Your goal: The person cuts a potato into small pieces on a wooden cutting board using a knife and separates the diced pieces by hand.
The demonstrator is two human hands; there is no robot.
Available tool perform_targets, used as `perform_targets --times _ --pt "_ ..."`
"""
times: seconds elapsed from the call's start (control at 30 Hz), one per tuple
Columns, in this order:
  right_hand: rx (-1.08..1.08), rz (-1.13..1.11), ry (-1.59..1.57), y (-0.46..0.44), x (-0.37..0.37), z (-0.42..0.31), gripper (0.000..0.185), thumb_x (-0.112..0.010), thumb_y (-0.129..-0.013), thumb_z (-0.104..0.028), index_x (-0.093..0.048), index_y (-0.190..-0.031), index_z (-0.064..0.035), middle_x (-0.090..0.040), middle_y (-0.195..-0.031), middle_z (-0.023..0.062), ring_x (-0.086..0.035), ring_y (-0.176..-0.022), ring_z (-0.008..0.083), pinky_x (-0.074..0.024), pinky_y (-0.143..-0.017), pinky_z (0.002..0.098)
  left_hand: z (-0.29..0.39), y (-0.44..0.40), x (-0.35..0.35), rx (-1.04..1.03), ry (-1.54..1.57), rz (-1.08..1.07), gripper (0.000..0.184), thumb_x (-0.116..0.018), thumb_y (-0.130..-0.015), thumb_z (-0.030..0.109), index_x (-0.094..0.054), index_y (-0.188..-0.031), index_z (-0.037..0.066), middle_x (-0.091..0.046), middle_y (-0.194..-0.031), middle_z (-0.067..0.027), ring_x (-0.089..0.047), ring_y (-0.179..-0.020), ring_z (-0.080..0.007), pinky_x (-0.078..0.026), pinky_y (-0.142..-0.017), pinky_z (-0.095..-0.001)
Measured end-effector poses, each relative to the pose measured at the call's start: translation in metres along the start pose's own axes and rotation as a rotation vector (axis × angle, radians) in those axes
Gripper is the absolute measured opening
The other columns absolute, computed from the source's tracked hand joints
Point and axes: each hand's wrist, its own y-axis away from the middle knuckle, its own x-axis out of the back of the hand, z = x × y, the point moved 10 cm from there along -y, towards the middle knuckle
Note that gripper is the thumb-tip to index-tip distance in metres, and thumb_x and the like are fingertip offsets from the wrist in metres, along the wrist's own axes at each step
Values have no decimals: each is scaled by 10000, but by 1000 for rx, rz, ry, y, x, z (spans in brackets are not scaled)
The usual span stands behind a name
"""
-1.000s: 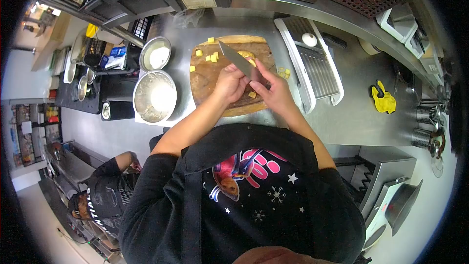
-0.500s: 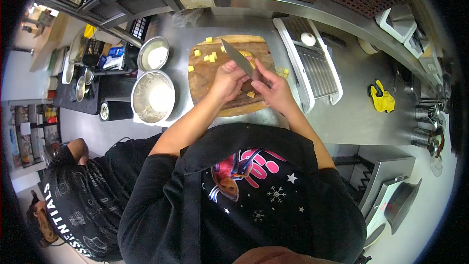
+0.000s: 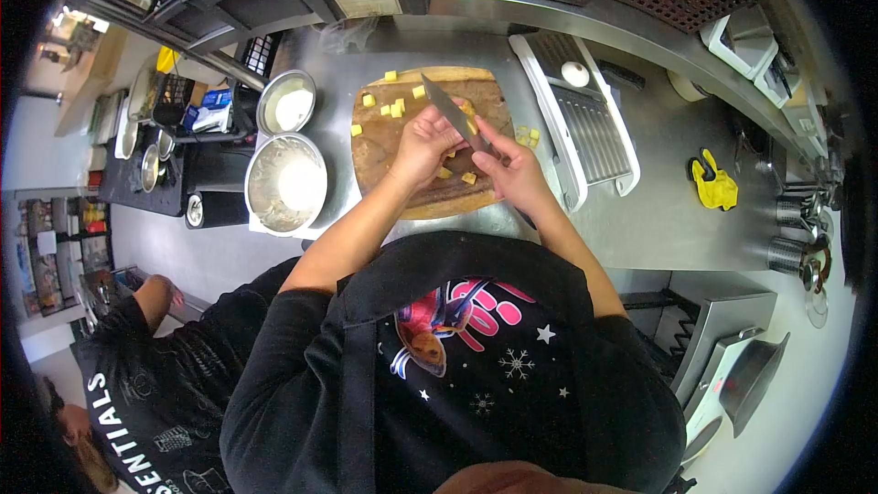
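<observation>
A kitchen knife (image 3: 448,112) is in my right hand (image 3: 514,167), its broad blade slanting up and left over the wooden cutting board (image 3: 380,151). My left hand (image 3: 428,142) is closed beside the blade, its curled fingers at the lower part; whatever they may pinch is hidden. Just beyond the blade is a yellow-orange piece of food (image 3: 469,114), partly covered. Several yellow cubes (image 3: 391,110) lie on the board's left and far parts. A browner piece (image 3: 469,178) sits near my right fingers.
Two metal bowls, one large (image 3: 259,185) and one smaller (image 3: 274,96), stand left of the board. To the right lies a white-framed mandoline slicer (image 3: 599,133) with a white round knob. Yellow-black gloves (image 3: 713,185) rest farther right. Another person (image 3: 174,366) is at left.
The knife and both hands have shifted slightly; the blade tip is a little farther right. The other person at left has moved, with the arm lower and farther right.
</observation>
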Motion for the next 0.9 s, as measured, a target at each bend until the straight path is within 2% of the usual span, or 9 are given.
perform_targets --times 0.1,0.23,0.4,0.53,0.7,0.8,0.9 --pt "1 15 -28 0 2 4 530 -670 -811 -191 -473 -1303 -206 -508 -647 -50 -392 -439 35 -340 -396 185 1 0 0 0 -31 -1 383 -576 -828 -25 -466 -1181 75 -621 -995 -42 -600 -897 -138 -497 -759 -265" --pt "19 14 -96 -1 3 9 513 -657 -818 -174 -473 -1297 -167 -492 -641 -30 -412 -422 51 -348 -362 199 1 -3 0 -38 1 3 379 -567 -816 -65 -413 -1131 78 -611 -976 -77 -601 -881 -154 -510 -760 -286" --pt "-38 45 -306 2 10 17 484 -640 -830 -157 -472 -1282 -115 -517 -692 2 -427 -424 61 -355 -339 218 -6 -14 1 -49 -138 -24 406 -580 -790 -97 -360 -1078 86 -584 -959 -116 -603 -858 -186 -524 -776 -328" --pt "-18 67 -301 6 19 17 467 -637 -831 -145 -470 -1263 -85 -519 -692 0 -437 -438 64 -353 -341 222 -12 -21 -7 -23 -277 -61 425 -586 -785 -100 -349 -1078 96 -574 -945 -110 -602 -853 -191 -526 -781 -339" --pt "19 89 -281 9 25 16 438 -616 -846 -163 -459 -1246 -80 -506 -673 3 -437 -425 76 -348 -345 228 -26 -27 -12 124 -63 -124 436 -580 -788 -100 -338 -1081 113 -574 -965 -114 -608 -866 -212 -531 -787 -362" --pt "-139 43 -463 14 22 25 396 -536 -904 -207 -419 -1272 -120 -492 -655 12 -420 -402 81 -342 -365 223 -28 -28 -12 150 -19 -131 433 -576 -790 -100 -341 -1080 118 -579 -988 -119 -610 -876 -220 -533 -785 -371" --pt "-225 -25 -784 16 16 30 392 -511 -916 -238 -402 -1277 -132 -498 -692 23 -417 -401 87 -341 -367 229 -26 -27 -15 151 19 -152 431 -575 -790 -100 -346 -1082 120 -586 -990 -121 -611 -872 -219 -534 -783 -368"
